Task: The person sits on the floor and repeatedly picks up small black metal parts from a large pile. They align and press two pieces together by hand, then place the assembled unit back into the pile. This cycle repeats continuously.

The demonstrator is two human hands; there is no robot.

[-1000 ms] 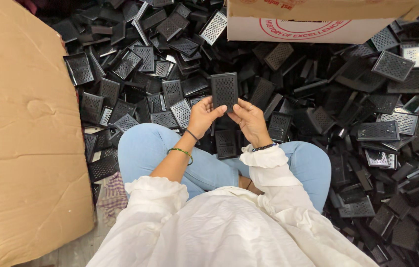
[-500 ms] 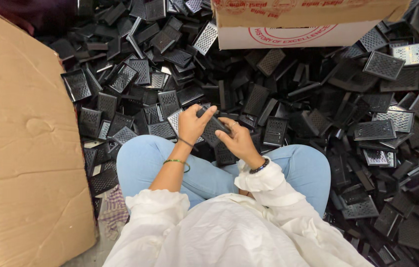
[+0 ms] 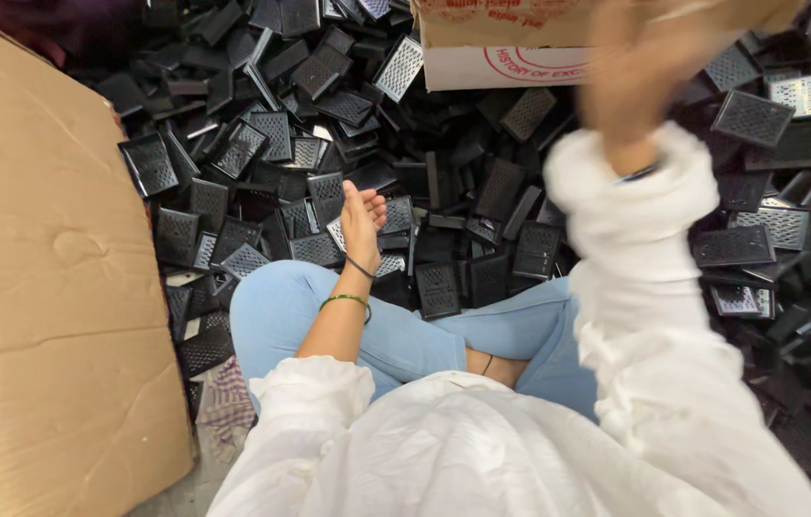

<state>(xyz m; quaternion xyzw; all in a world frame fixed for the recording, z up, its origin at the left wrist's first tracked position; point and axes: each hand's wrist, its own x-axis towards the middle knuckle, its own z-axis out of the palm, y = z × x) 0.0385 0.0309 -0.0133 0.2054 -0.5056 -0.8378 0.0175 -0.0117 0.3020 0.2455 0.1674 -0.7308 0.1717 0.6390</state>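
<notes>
Since the earlier frame the right hand has risen toward the cardboard box, blurred, so I cannot tell its grip or where the black grille went. The left hand rests released above the knee. Beyond, the pile of grilles looks large; much remains.

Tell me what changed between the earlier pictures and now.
The right hand has swung up toward the white carton, blurred. The left hand let go of the black grille piece and now hangs open over the pile. Cardboard sheet and crossed legs stayed put.
</notes>
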